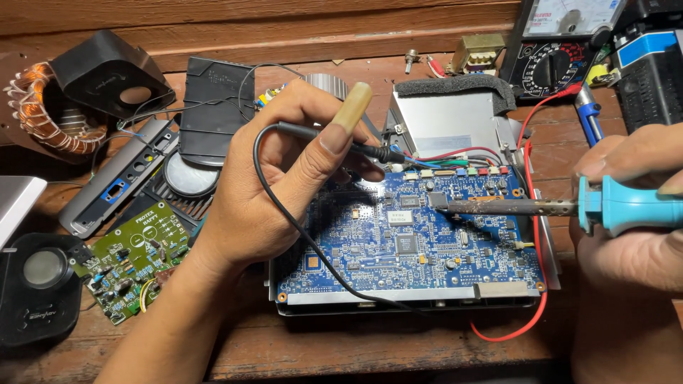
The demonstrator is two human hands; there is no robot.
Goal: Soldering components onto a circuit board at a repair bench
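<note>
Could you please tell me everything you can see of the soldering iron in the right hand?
The soldering iron has a light blue plastic handle with a raised collar and a dark, scorched metal shaft. It lies nearly level, pointing left, gripped by the right hand at the frame's right edge. Its tip rests on, or just above, the upper middle of the blue circuit board; contact cannot be confirmed. No cord shows.
</note>
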